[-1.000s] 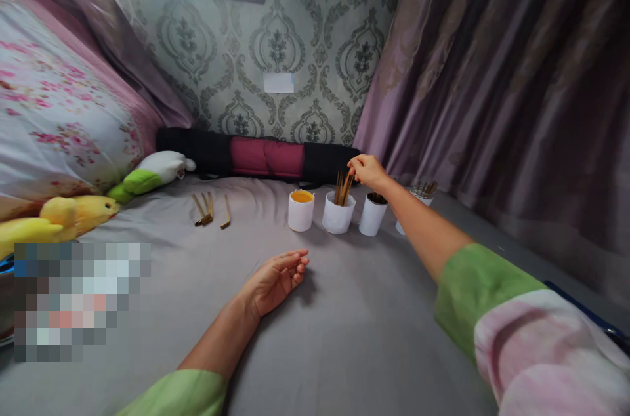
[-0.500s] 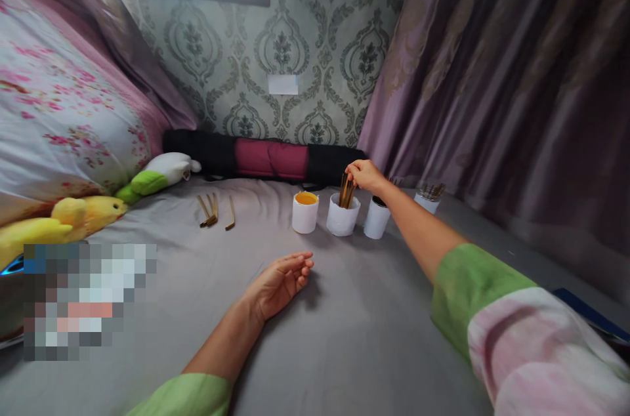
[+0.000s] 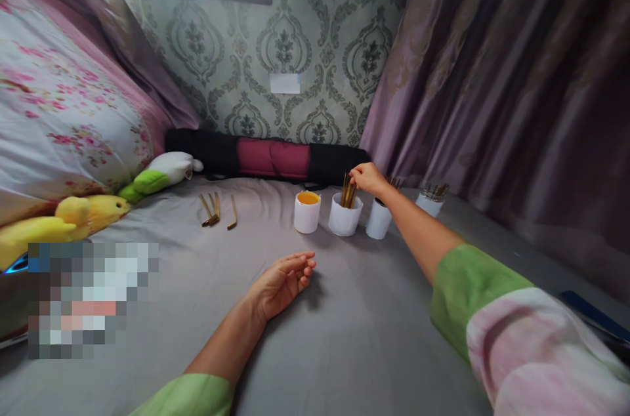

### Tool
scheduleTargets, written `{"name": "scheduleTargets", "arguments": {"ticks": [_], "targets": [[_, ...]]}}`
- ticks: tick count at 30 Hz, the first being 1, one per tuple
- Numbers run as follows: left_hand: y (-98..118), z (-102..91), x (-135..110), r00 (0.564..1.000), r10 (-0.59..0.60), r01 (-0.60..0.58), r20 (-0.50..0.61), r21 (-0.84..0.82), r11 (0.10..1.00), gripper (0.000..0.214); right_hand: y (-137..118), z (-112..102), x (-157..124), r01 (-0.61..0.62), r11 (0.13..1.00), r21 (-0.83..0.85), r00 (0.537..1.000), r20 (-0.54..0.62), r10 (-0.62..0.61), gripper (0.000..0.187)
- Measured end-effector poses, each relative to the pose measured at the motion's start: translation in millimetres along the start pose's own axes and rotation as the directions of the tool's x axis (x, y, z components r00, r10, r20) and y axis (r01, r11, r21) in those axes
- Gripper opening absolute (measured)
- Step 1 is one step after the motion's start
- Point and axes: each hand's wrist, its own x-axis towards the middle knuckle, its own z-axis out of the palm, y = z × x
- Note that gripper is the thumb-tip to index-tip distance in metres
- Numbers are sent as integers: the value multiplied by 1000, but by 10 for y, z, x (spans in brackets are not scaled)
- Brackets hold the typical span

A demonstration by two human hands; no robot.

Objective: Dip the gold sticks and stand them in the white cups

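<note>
My right hand (image 3: 368, 176) reaches far out over a row of white cups on the grey sheet. Its fingers pinch the tops of the brown sticks (image 3: 348, 193) that stand in the middle cup (image 3: 344, 218). To the left stands a cup with an orange top (image 3: 306, 211). A third cup (image 3: 378, 220) sits just under my right wrist, and a fourth cup (image 3: 430, 199) with sticks is further right. My left hand (image 3: 283, 281) rests palm up on the sheet, fingers loosely curled, holding nothing. Several loose sticks (image 3: 216, 209) lie on the sheet at the back left.
A black and pink roll (image 3: 268, 159) lies along the patterned wall. Plush toys (image 3: 73, 216) and a floral pillow (image 3: 59, 114) fill the left side. Purple curtains (image 3: 492, 88) hang on the right. A dark blue object (image 3: 593, 316) lies at the right edge.
My right hand has stayed at the sticks in the middle cup, lowering slightly. The left hand has not moved. The view has shifted a little.
</note>
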Motion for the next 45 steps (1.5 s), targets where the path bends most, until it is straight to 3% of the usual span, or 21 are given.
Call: {"name": "scheduleTargets", "arguments": {"ticks": [23, 45], "targets": [[3, 7, -9, 1000, -4, 4, -6, 4, 1000, 18, 96, 36, 41, 12, 1000, -17, 1000, -5, -12, 20], [3, -1, -1, 1000, -3, 3, 3, 0, 1000, 19, 29, -31, -36, -8, 1000, -2, 1000, -19, 8, 21]]}}
